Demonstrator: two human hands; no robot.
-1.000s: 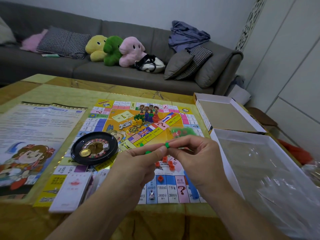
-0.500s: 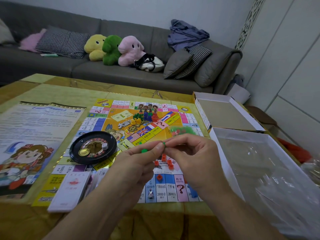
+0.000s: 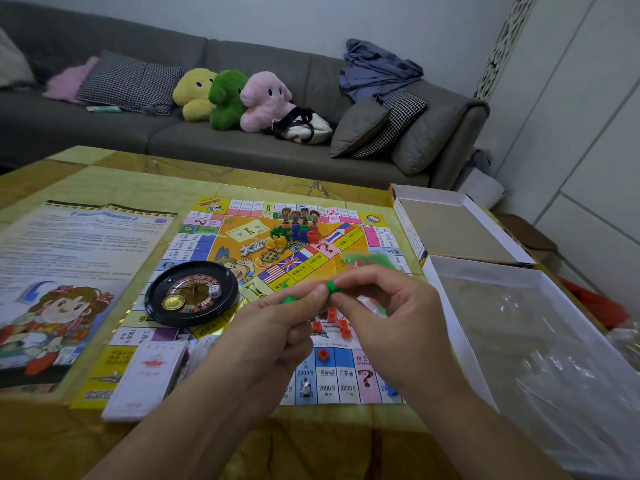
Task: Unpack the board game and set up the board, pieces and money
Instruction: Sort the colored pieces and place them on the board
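Observation:
The colourful game board [image 3: 311, 258] lies flat on the table. Above its near half, my left hand [image 3: 273, 327] and my right hand [image 3: 384, 317] meet, both pinching a small green plastic piece [image 3: 331, 286]; another green piece [image 3: 288, 299] shows at my left thumb. Several small red houses [image 3: 337, 323] lie on the board under my hands. A black roulette wheel [image 3: 192, 292] with a white die and a gold coin sits on the board's left side. Standing player figures [image 3: 299, 225] cluster near the centre. A stack of cards [image 3: 149, 379] lies at the near left corner.
A printed rule sheet [image 3: 69, 271] lies left of the board. At the right stand the open box lid [image 3: 453, 230] and the box base [image 3: 540, 341] lined with clear plastic. A small bag of green and red pieces [image 3: 370, 259] rests on the board's right. A grey sofa stands behind the table.
Both hands stay joined over the board, working the green piece between the fingertips; they have shifted only slightly. The view has tilted a little.

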